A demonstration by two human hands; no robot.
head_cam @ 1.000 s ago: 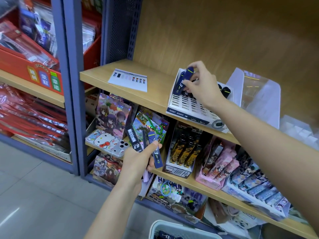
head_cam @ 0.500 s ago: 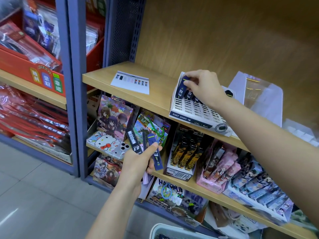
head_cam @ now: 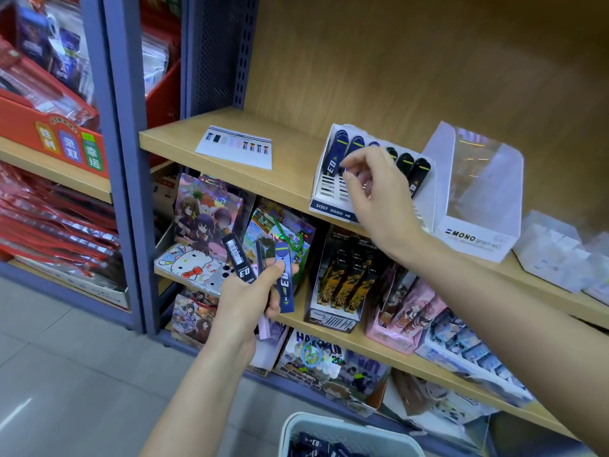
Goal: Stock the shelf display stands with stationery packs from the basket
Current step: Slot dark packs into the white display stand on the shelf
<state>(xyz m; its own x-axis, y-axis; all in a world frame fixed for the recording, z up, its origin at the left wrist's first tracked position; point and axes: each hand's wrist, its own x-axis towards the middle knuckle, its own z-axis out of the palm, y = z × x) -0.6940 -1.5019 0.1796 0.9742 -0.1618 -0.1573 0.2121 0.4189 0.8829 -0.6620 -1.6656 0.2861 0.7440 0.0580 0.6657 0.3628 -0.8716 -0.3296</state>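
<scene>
Already the stand (head_cam: 326, 207) is part-filled. Your left hand (head_cam: 244, 301) grips several packs (head_cam: 284, 278), your right hand (head_cam: 379, 199) hovers slack, empty; the basket (head_cam: 296, 423) holds more.

Only a person's two arms showed. The left hand (head_cam: 245, 301) and the right hand (head_cam: 375, 192) were bare, and so were both forearms. The left forearm (head_cam: 197, 390) ran uncovered from the wrist to the near edge of the view, and the right forearm (head_cam: 494, 308) likewise to the near right corner. Both arms were slim and smooth. The fingers (head_cam: 362, 159) were long and slender, with lightly creased knuckles. The left thumbnail (head_cam: 280, 266) was short and plain. Whether the right hand wore a ring was too blurred to tell.
</scene>
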